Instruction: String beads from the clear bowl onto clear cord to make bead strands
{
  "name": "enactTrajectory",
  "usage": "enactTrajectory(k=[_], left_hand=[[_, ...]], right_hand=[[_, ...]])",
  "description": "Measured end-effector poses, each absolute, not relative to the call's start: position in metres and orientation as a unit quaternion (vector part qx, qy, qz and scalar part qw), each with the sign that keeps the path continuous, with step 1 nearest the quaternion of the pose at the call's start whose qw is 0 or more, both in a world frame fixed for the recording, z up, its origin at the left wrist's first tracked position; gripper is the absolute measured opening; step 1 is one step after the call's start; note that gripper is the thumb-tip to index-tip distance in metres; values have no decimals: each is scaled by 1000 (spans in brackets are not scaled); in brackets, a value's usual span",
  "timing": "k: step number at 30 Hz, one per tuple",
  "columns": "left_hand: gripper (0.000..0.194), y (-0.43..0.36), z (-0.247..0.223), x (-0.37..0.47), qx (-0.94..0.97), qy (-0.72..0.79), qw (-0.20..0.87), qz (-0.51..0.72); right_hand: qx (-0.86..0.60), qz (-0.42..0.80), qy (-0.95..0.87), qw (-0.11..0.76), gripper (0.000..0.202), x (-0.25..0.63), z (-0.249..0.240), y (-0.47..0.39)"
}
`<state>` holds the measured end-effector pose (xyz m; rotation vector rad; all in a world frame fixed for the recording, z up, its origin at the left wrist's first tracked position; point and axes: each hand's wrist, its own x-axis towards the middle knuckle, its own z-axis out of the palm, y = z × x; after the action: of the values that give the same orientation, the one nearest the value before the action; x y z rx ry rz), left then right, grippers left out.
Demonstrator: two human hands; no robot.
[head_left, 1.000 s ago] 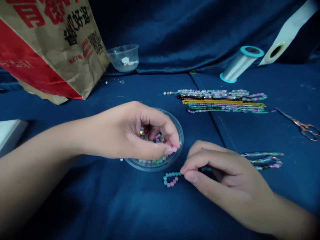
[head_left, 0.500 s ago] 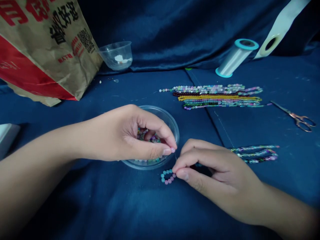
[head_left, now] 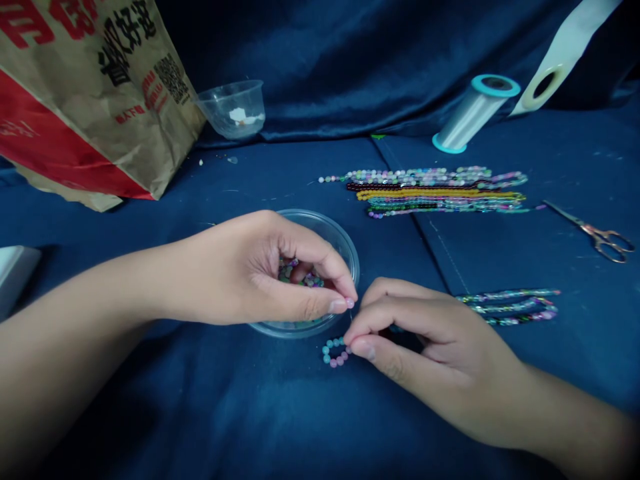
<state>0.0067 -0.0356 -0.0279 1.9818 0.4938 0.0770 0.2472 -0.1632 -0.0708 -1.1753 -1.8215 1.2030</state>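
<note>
Between thumb and forefinger, my left hand (head_left: 280, 273) pinches a small pink bead (head_left: 350, 303) above the near right rim of a clear plastic bowl (head_left: 345, 243). Loose mixed beads (head_left: 313, 280) lie in that bowl, partly hidden by the hand. My right hand (head_left: 425, 347) is closed in a pinch on a small loop of blue and pink beads (head_left: 334, 362), which hangs at its fingertips. A thin clear thread rises from the right fingertips toward the pink bead; whether it passes through the bead I cannot tell.
Bead strands (head_left: 435, 190) lie in rows at the back right, and more strands (head_left: 520, 307) beside my right hand. Scissors (head_left: 595, 233), a thread spool (head_left: 473, 117) and a tape roll (head_left: 545, 87) are at right. A paper bag (head_left: 125, 120) and a second clear cup (head_left: 235, 110) stand back left.
My left hand has shifted very slightly right and down with the pink bead, closer to my right fingertips. The right hand and the bead loop stay almost in place.
</note>
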Motion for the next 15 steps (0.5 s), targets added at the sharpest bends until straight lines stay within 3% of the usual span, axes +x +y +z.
enactTrajectory(k=[15], left_hand=[[16,-37,-27,7,817,221,533,23]], right_hand=[[-460,451,-694,321,16,247,-73,-163]])
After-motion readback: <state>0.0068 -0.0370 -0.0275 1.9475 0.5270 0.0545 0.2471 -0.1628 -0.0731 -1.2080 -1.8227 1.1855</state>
